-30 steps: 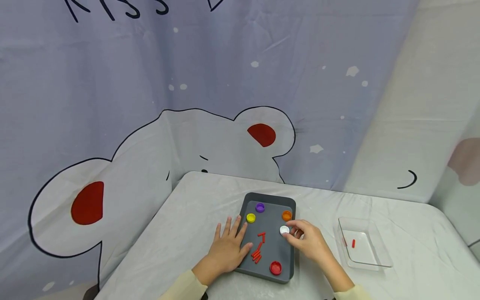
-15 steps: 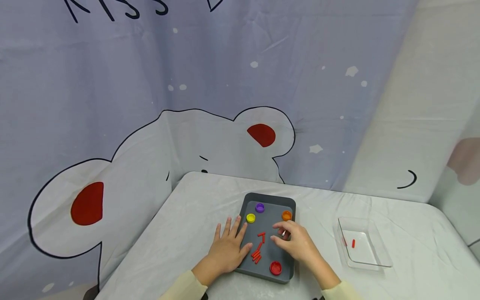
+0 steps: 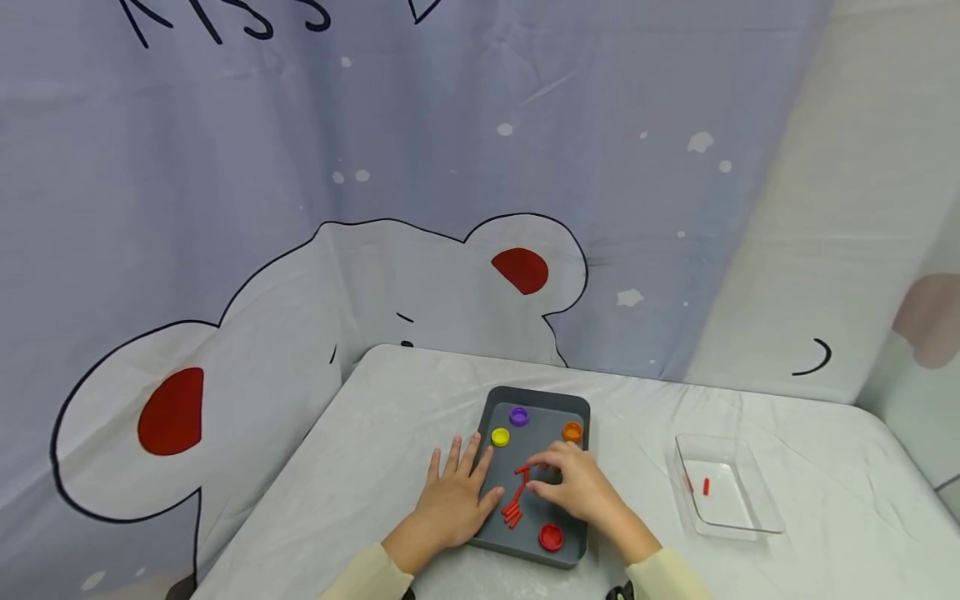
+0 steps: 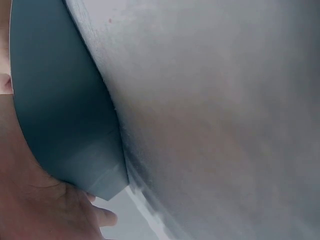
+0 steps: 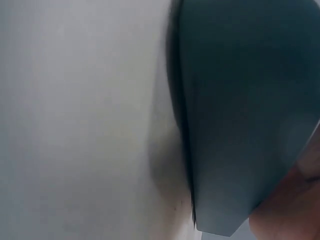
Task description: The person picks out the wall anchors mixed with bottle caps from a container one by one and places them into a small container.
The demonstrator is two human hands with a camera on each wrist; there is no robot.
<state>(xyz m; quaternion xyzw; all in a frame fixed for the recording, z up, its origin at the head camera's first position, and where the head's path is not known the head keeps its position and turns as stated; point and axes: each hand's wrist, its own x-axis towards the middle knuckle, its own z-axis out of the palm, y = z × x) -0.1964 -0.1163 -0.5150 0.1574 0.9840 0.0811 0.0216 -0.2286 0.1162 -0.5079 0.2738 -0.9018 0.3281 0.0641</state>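
We judged the step in hand to be the picking up of a lengthwise red stick (image 3: 527,477), which lay near the middle of the grey tray (image 3: 536,396), its far end close to a crosswise red stick (image 3: 521,470). To do this well, we considered, thumb and forefinger needed to close squarely on the one piece and raise it straight up, lest its neighbour be dragged along; the cluster of red sticks (image 3: 515,520) nearer the person called for a thumb kept high.

We saw the right hand (image 3: 579,483) reach in over the tray's right side, thumb and forefinger curved about the lengthwise stick; whether they pinched it, we could not tell. The left hand (image 3: 452,498) lay flat at the tray's left rim, fingers spread wide, holding nothing; we thought this pose apt for steadying the tray.

We noted a purple cup (image 3: 519,416), a yellow cup (image 3: 500,437) and an orange cup (image 3: 572,432) toward the far end, and a red cup (image 3: 551,537) near the close right corner. A clear container (image 3: 726,490), with a red stick inside (image 3: 706,487), stood well apart to the right.
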